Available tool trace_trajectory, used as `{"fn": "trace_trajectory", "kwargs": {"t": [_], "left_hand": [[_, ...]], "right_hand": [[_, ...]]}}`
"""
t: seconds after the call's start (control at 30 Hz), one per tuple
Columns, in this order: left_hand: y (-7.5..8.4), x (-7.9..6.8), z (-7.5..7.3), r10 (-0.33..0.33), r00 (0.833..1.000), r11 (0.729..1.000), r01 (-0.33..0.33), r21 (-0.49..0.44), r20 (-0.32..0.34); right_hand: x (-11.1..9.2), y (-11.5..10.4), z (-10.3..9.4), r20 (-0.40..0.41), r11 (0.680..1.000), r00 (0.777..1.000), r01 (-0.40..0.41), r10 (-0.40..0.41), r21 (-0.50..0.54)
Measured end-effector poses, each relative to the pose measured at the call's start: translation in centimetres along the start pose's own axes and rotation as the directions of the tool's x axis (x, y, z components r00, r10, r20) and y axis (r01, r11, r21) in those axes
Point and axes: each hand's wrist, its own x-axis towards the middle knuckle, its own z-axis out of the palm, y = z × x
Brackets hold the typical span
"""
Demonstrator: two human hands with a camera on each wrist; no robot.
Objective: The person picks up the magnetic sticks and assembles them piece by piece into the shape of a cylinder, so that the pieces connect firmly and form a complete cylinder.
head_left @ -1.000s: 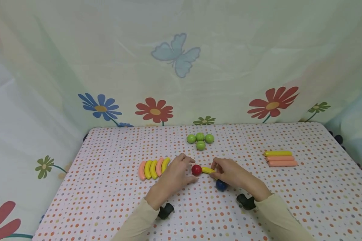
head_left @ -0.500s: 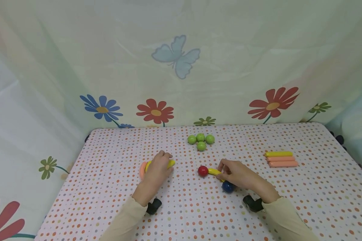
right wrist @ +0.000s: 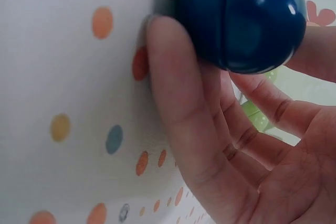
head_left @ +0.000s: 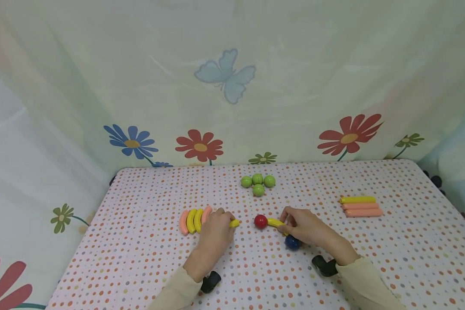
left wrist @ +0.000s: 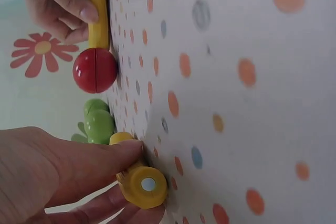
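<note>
My left grip (head_left: pixel 215 232) pinches a yellow curved rod (head_left: pixel 234 223), visible end toward the bench's (head_left: pixel 261 280) right edge and the nearby red ball (head_left: pixel 261 221); right grip (head_left: pixel 303 224) pinches the second yellow rod (head_left: pixel 274 222), between red ball and blue ball (head_left: pixel 292 243).

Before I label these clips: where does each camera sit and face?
Head: on the head, forward and down at the table; left hand, right hand, sleeves show.
Left wrist: worn there, facing the left hand's yellow piece; both hands show.
Right wrist: worn there, facing the blue ball; right hand shows.
Head and left wrist share the red ball.
</note>
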Motion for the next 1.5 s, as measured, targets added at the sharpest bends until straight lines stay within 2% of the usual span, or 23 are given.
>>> {"fn": "trace_trajectory", "kwargs": {"t": [0.13, 0.4, 0.73, 1.0, 1.3, 1.4, 1.5], "left_hand": [[0.6, -0.2, 0.6, 0.008, 1.000, 1.000, -0.008, 0.014, -0.009], [1.0, -0.1, 0.8, 0.039, 0.999, 0.998, -0.039, -0.054, -0.006], [1.9, 0.3, 1.3, 0.026, 0.999, 0.994, -0.023, -0.103, 0.032], [2.2, 0.6, 1.6, 0.044, 0.999, 0.994, -0.042, -0.098, 0.020], [2.4, 0.8, 1.5, 0.040, 0.998, 0.997, -0.037, -0.075, 0.040], [2.3, 0.8, 1.5, 0.034, 0.998, 0.997, -0.031, -0.071, 0.048], [2.4, 0.8, 1.4, 0.032, 0.998, 0.997, -0.028, -0.070, 0.054]], "right_hand": [[0.0, 0.1, 0.3, -0.016, 1.000, 1.000, 0.010, -0.010, -0.007], [0.0, 0.2, 0.5, -0.037, 0.999, 0.999, 0.036, -0.036, -0.020], [-0.1, -0.3, 0.5, -0.047, 0.998, 0.998, 0.030, -0.033, -0.056], [-0.1, -0.2, 0.7, -0.066, 0.995, 0.996, 0.054, -0.059, -0.084], [-0.1, -0.5, 0.7, -0.033, 0.997, 0.999, 0.023, -0.026, -0.080], [0.0, -0.8, 0.5, -0.025, 0.995, 0.999, 0.040, -0.043, -0.089], [0.2, -1.3, 0.4, -0.017, 0.990, 0.995, 0.097, -0.099, -0.099]]}}
